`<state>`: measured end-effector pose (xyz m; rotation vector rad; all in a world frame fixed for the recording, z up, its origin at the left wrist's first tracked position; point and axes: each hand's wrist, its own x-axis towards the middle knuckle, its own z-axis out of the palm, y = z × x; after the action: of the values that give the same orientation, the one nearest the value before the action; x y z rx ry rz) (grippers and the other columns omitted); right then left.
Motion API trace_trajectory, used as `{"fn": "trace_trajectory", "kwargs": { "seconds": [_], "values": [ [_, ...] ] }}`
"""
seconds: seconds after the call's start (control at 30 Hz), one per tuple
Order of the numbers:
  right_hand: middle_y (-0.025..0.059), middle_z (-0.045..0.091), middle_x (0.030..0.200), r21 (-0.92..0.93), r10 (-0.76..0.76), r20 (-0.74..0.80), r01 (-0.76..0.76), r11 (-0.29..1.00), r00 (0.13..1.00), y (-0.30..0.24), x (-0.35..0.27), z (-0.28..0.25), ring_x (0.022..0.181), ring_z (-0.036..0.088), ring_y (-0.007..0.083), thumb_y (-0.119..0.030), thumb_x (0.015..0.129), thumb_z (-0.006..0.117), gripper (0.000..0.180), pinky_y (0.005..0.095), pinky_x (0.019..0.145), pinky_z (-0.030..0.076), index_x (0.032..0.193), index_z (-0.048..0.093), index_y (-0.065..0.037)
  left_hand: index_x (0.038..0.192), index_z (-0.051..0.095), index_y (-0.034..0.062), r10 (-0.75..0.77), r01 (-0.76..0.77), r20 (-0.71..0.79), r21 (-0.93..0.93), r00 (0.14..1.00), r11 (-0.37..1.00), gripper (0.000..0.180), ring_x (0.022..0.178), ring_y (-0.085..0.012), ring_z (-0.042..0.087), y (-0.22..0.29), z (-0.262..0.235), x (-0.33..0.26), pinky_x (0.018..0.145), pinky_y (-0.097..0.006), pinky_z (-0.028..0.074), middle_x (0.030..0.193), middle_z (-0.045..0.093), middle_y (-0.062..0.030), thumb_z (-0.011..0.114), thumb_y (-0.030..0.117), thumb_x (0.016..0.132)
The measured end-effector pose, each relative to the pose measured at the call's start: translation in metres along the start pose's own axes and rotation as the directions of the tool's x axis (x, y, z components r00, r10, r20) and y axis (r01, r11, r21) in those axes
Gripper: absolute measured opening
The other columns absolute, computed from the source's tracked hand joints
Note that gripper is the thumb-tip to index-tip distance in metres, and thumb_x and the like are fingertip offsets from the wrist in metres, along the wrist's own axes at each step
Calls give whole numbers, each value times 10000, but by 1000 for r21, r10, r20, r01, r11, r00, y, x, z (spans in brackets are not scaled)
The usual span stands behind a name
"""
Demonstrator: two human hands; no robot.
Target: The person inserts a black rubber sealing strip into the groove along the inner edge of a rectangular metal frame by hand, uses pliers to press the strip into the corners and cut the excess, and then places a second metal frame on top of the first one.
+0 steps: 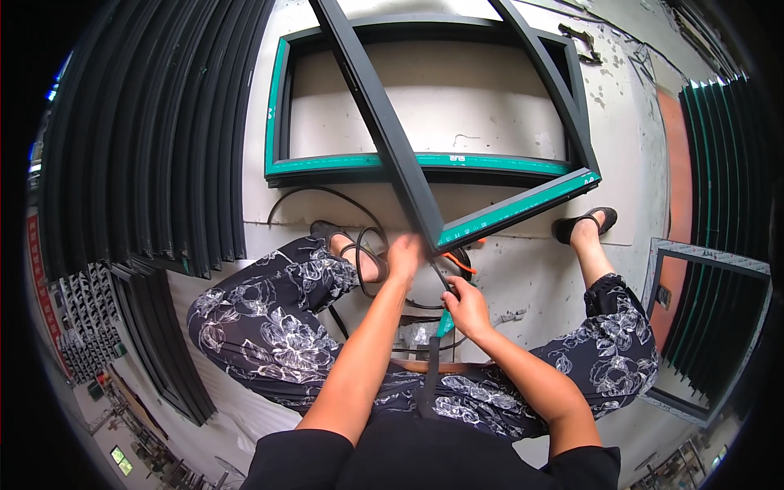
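Note:
A dark grey window frame with green film on its near bar is tilted, one corner pointing toward me. It rests across a second dark frame that lies flat behind it. Beside the near corner is my left hand, its fingertips smeared by motion, so its grip is unclear. My right hand is closed, pinching a thin black rubber strip just below that corner. More of the black strip curls in loops on the floor to the left. An orange-handled tool lies partly hidden beneath the corner.
Long dark profiles stand stacked at the left. More profiles with green edges are at the right, near a leaning frame with a pale film. My legs in patterned trousers spread either side of the work. A green piece sits below my right hand.

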<state>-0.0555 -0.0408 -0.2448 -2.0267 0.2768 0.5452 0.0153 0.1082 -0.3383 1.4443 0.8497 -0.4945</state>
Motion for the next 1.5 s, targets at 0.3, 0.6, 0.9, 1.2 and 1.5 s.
{"fn": "trace_trajectory", "kwargs": {
  "seconds": [0.3,0.6,0.9,1.2,1.5],
  "values": [
    [100,614,713,16,1,-1,-1,1000,1000,-4,-1,11,613,616,179,-72,794,575,281,302,588,473,1065,535,-10,954,564,25,15,-8,76,-94,997,996,213,699,-115,592,-16,-1,-13,660,-249,501,848,615,-31,478,218,921],
    [180,606,797,86,9,199,-26,996,980,8,9,18,764,575,357,-303,878,499,301,406,675,453,937,586,-21,978,551,-7,-10,18,61,-143,998,990,211,745,-146,603,-3,-7,-12,675,-274,523,857,617,-69,455,174,926],
    [57,625,834,-859,-56,183,187,477,981,42,108,20,852,572,216,-217,732,580,144,361,716,423,784,652,-103,923,555,4,-56,87,179,-172,982,981,251,690,-158,596,-13,-50,-15,699,-266,495,812,621,-76,471,241,928],
    [103,636,833,-897,-93,253,270,350,963,62,116,25,756,607,253,-194,686,570,194,469,703,443,843,649,-110,873,587,5,-147,147,107,13,983,989,263,649,-109,559,-13,-52,-41,627,-231,459,738,603,-35,512,255,906],
    [194,597,812,-712,76,278,152,686,958,50,77,-45,802,581,345,-178,716,571,179,431,726,471,808,573,-25,831,609,46,-116,121,55,-93,992,988,220,599,-50,452,-7,-40,-51,569,-193,376,662,528,27,538,247,884]
  ]
}}
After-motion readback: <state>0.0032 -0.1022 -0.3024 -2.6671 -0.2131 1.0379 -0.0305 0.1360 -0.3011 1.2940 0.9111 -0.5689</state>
